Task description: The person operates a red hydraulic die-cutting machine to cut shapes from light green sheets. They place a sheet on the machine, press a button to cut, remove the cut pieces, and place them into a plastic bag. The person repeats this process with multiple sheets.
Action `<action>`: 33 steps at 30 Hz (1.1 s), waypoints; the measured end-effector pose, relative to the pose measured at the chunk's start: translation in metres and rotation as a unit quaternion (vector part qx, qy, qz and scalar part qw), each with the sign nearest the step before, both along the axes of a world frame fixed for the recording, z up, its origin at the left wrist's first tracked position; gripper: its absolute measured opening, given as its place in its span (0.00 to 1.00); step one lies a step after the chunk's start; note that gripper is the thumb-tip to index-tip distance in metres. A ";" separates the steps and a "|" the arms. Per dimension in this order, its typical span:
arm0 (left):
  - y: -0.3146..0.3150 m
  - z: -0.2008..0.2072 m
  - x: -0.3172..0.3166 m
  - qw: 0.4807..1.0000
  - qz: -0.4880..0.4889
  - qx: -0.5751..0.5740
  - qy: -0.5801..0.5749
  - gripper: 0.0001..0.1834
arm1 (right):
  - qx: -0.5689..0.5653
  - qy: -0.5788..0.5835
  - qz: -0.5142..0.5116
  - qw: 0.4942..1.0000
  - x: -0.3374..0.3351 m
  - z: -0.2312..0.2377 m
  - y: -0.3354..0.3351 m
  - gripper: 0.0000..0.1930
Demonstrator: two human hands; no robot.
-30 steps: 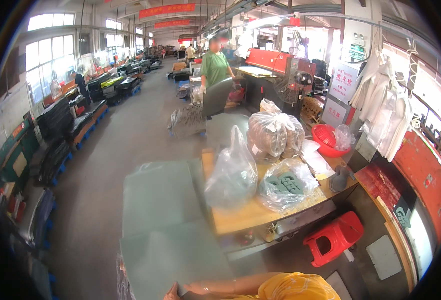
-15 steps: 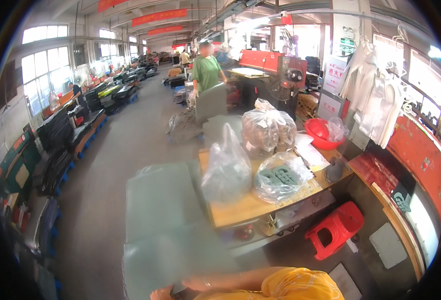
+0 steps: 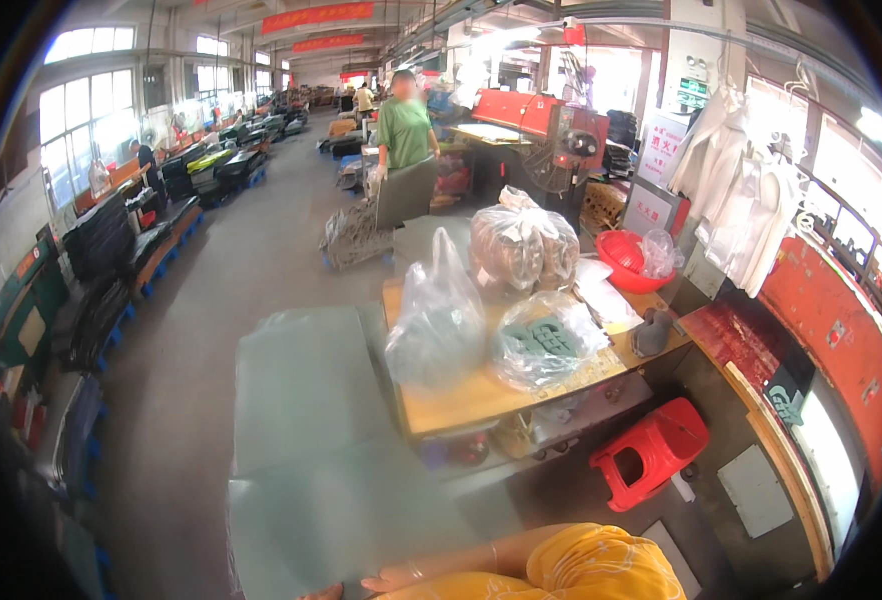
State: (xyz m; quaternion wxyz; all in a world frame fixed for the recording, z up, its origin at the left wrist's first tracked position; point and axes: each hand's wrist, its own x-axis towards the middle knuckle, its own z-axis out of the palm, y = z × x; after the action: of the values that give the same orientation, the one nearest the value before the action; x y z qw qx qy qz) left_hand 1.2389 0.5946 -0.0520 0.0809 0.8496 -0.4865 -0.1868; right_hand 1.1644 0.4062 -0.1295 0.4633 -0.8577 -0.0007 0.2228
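Observation:
A large grey-green sheet (image 3: pixel 306 520) lies at the lower left, and another grey-green sheet (image 3: pixel 306 385) reaches beyond it. My right hand (image 3: pixel 393 578) comes in from the right, under a yellow sleeve, with a thin bracelet at the wrist. Its fingers look stretched out over the near part of the sheet. Beside it, only a small part of my left hand (image 3: pixel 323 593) shows at the lower edge; its fingers are mostly cut off, so its grip is hidden.
A wooden table (image 3: pixel 441 412) holds clear plastic bags (image 3: pixel 439 325), one with green cut pieces (image 3: pixel 546 338). A red stool (image 3: pixel 651 452) stands to the right, near a red machine (image 3: pixel 836 340). Farther off, a person in green (image 3: pixel 404 135) holds a grey sheet (image 3: pixel 406 195).
The view has shifted slightly, so the table and stool sit a little further left and higher. My hands have slid lower in the picture, and less of the left one shows.

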 end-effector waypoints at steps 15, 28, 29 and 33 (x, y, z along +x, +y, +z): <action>0.036 0.001 -0.063 1.000 0.014 -0.005 0.017 0.17 | 0.059 0.030 0.014 0.998 -0.088 0.125 0.005 0.29; 0.049 0.010 -0.107 0.999 0.015 0.016 0.043 0.17 | 0.021 0.049 0.034 0.998 -0.112 0.023 0.040 0.32; 0.049 0.010 -0.111 0.999 0.010 -0.012 0.049 0.17 | 0.033 0.108 0.058 0.992 -0.112 0.006 0.042 0.32; 0.043 0.015 -0.125 0.997 0.022 -0.061 0.045 0.16 | 0.174 0.066 0.014 0.983 -0.127 -0.018 0.039 0.27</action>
State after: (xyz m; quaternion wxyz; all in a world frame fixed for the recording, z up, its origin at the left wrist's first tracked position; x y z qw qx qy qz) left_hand 1.1135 0.6377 -0.0375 0.1590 0.8441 -0.4743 -0.1931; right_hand 1.0370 0.4452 -0.1473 0.6011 -0.7475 -0.0203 0.2820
